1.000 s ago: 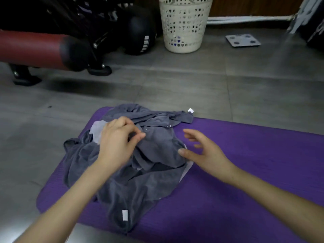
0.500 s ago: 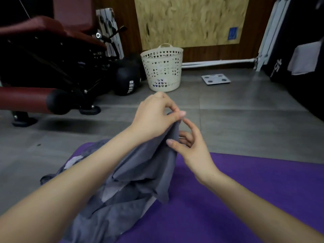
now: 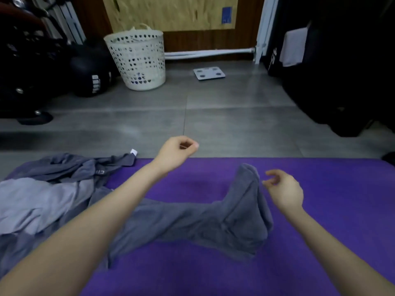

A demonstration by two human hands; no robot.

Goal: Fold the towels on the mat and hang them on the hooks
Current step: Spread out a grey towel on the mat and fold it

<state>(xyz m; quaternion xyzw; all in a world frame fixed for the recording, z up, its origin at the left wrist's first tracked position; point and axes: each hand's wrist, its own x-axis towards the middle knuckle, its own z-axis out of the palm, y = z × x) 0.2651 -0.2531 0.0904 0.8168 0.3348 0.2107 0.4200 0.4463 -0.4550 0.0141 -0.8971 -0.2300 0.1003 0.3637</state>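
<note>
A dark grey towel (image 3: 213, 221) lies bunched and stretched across the purple mat (image 3: 331, 231), one end standing up near my right hand. My right hand (image 3: 285, 190) hovers just right of that raised end with loosely curled fingers and holds nothing. Over the mat's far edge, my left hand (image 3: 177, 150) is up in the air with curled fingers, thumb against the fingertips, and nothing visible in it. A heap of grey towels (image 3: 70, 169) with a lighter grey one (image 3: 34, 201) covers the mat's left end. No hooks are in view.
On the grey tiled floor beyond the mat stand a white perforated laundry basket (image 3: 139, 60), a flat bathroom scale (image 3: 209, 73) and a black ball (image 3: 89, 77). Dark gym equipment (image 3: 25, 60) fills the left. A pale cloth (image 3: 292, 49) hangs on dark furniture at the right.
Both hands let go of the dark towel they had lifted from the heap. It now lies across the middle of the mat, and my hands have moved apart.
</note>
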